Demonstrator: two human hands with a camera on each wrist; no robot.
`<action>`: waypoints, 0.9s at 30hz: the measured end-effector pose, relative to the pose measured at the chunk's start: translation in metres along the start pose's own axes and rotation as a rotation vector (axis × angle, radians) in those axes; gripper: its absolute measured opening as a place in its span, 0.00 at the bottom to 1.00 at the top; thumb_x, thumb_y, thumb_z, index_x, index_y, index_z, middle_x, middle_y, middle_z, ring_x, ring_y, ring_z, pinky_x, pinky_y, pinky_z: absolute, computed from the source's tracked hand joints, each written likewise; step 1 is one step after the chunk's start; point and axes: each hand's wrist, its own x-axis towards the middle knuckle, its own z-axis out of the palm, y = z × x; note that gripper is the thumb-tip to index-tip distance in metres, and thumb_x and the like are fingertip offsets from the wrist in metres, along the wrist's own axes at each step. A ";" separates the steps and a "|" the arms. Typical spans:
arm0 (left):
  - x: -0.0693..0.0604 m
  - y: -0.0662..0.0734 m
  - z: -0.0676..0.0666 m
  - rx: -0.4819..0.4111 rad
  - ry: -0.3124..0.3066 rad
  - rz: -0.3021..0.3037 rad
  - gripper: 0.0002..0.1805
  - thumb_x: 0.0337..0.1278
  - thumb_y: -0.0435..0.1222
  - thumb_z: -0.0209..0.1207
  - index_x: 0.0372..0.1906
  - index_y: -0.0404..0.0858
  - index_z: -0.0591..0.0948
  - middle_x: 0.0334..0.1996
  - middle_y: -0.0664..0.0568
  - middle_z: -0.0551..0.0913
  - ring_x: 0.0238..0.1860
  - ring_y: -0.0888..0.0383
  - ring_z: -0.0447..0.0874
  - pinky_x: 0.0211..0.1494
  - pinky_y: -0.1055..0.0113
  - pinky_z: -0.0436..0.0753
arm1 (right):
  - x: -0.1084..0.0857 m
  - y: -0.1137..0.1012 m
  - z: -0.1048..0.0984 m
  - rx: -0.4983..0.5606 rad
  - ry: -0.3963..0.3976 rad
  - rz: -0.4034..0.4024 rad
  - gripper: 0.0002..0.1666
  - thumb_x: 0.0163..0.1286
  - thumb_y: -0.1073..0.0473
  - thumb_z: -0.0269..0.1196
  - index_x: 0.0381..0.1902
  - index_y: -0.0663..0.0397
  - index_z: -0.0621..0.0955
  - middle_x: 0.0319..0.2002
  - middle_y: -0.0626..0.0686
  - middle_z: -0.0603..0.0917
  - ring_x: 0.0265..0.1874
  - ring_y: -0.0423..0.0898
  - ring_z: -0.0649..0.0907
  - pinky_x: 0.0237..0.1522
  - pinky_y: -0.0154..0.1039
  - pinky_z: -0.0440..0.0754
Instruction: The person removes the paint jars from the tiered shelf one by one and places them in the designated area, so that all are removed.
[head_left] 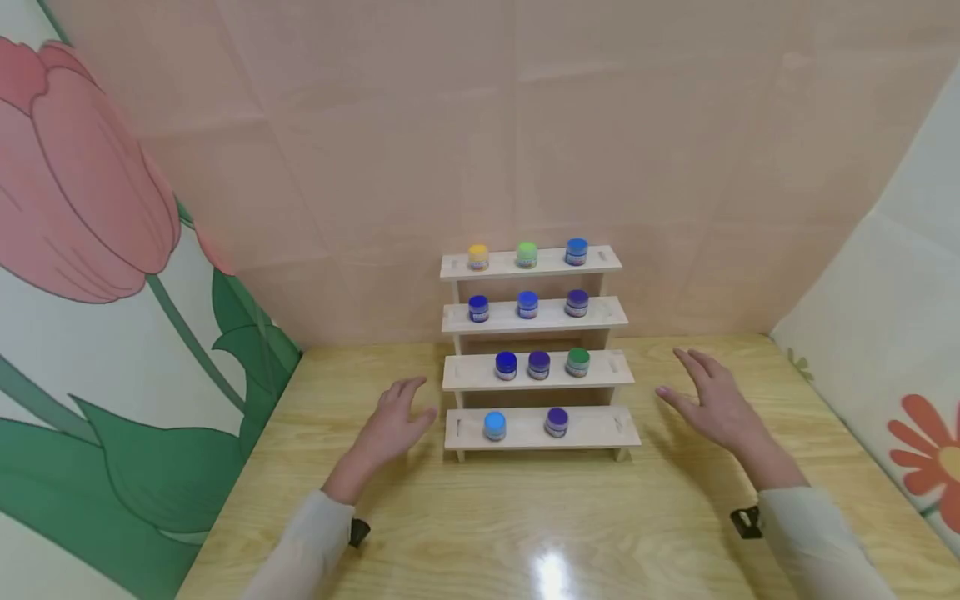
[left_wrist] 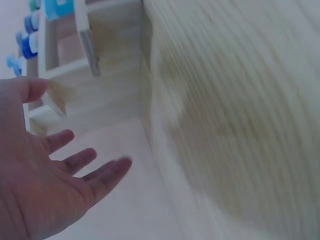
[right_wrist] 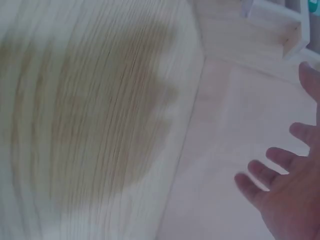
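A pale wooden stepped rack [head_left: 525,440] with several shelves stands on the table, holding small lidded jars. On the bottom shelf are a light blue jar [head_left: 495,426] and a purple jar [head_left: 557,422]. The third shelf from the top carries a dark blue, a purple and a green jar [head_left: 577,362]. Above sit blue and purple jars, then a yellow jar [head_left: 478,257], a light green jar [head_left: 527,255] and a blue jar [head_left: 576,252] on top. My left hand [head_left: 393,423] hovers left of the rack, fingers spread, holding nothing. My right hand [head_left: 716,402] hovers to its right, likewise empty.
The wood-grain table [head_left: 525,517] runs back to a pinkish cloth backdrop [head_left: 480,150]. A tulip-printed panel [head_left: 97,183] borders the left side, and a flower-printed white panel [head_left: 900,275] the right.
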 end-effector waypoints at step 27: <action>-0.005 0.011 0.043 -0.859 -0.054 -0.280 0.31 0.64 0.29 0.59 0.71 0.29 0.66 0.56 0.32 0.73 0.44 0.50 0.82 0.48 0.53 0.87 | -0.017 -0.069 0.035 0.326 0.223 -0.042 0.30 0.67 0.59 0.70 0.65 0.60 0.76 0.47 0.58 0.84 0.38 0.36 0.81 0.38 0.29 0.83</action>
